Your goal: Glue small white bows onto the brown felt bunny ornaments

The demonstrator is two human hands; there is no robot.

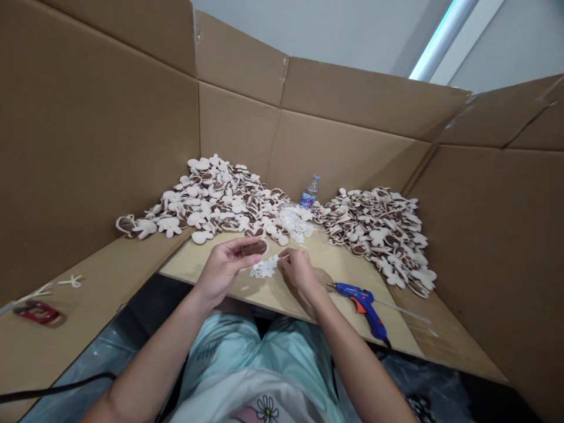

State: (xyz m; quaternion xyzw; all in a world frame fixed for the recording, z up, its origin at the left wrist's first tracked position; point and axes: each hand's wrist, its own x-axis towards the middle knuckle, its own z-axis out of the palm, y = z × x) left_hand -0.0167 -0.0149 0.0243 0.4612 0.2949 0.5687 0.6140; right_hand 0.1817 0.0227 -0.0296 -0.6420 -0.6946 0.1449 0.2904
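Observation:
Between the thumb and fingers of my left hand (220,267) is a brown and white felt bunny-like piece (254,248), its brown side towards me. My right hand (300,273) is closed in a pinch at the right edge of a small heap of white cut-out pieces (263,268). What lies between its fingertips is too small to make out. To the right of that hand, a blue glue gun (363,302) with an orange trigger rests on its side on the board (238,289), nozzle towards the hand.
Large piles of brown and white felt pieces stand at the left (224,200) and right (379,235). Between them are more white cut-outs (297,223) and a water bottle (310,192). Cardboard walls (343,153) enclose the table. A red object (37,312) lies far left.

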